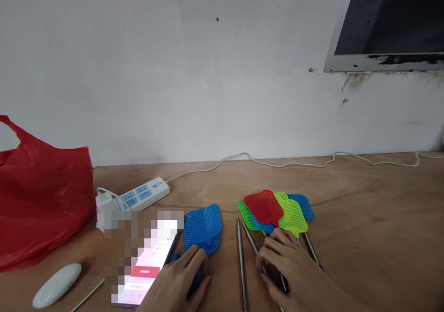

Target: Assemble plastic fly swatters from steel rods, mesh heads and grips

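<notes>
Left grip curls at the lower end of the blue swatters; pinch or mere contact, cannot tell. Right grip bends over metal rods, fingers part-curled, closure hidden. Fanned swatters lie just beyond it on the counter. Judged: light, heads flexible (open mesh, hardly fragile), rods stiff, probably slick. Best hold: rod, just below the head.
</notes>
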Motion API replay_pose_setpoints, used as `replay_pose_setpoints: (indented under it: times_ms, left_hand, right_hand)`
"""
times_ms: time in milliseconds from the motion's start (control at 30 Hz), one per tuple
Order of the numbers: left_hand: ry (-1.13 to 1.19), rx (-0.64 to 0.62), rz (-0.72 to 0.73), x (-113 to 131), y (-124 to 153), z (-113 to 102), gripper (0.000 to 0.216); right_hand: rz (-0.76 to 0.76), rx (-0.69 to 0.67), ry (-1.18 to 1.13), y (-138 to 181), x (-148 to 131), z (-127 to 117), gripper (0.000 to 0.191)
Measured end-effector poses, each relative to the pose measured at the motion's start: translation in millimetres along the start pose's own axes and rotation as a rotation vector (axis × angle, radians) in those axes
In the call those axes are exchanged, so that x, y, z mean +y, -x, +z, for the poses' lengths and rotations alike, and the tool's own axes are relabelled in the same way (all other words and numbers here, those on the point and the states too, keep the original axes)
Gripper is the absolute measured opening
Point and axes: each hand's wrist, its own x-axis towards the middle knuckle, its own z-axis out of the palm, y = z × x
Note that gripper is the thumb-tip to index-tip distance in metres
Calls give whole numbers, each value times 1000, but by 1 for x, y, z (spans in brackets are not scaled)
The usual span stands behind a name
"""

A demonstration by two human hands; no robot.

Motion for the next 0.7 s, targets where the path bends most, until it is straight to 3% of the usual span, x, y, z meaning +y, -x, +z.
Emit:
replay_pose_setpoints:
  times_ms: [200, 400, 600, 700]
  left_hand:
    - [56, -56, -117, 5, -1, -5, 8]
    - [21, -149, -253, 0, -6, -1, 12]
    - [110, -128, -224, -2, -4, 2, 15]
    - [173, -82, -168, -2, -4, 3, 16]
  right_hand:
    - [61, -35, -35, -4, -4, -5, 5]
    - [110, 24, -44, -6, -3, 0, 9]
    - [129, 22, 48, -14, -1, 6, 5]
    - [138, -42, 109, -23, -2, 6, 10]
